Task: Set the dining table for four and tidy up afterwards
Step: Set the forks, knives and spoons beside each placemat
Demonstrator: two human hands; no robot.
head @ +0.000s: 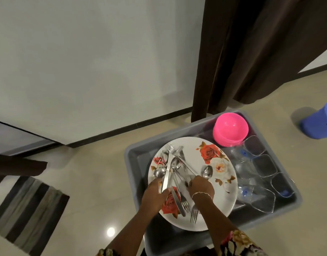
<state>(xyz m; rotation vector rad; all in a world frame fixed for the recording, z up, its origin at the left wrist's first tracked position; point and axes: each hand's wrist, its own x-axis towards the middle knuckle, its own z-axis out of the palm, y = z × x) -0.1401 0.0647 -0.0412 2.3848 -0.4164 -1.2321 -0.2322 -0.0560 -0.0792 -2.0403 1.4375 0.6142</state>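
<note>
1. Evidently this is the gathering stage: a grey plastic tub (129,154) stands on the pale tiled floor and holds the tableware, not yet carried to any counter.
2. On top lies a round white plate printed with red roses (189,163), serving as a tray for a heap of stainless-steel cutlery (174,169). Judging by the pose, the pieces are being sorted into sets.
3. The left hand (155,195) has its grip closed round a steel table knife (166,178), blade pointing away, probably to keep it apart from the pile.
4. The right hand (202,187) has its fingers curled down among the handles. The grip looks narrow and closed on cutlery, though which pieces I cannot tell. One steel spoon (207,171) lies separate just beside it.
5. Stacked pink plastic bowls (231,130) sit in the far corner; clear square glasses (264,167) line the tub's right side, most on their sides.
6. Whether more plates lie beneath is hidden. The tub's near edge is cut off by the arms, and the tangled forks and spoons cannot be counted.
</note>
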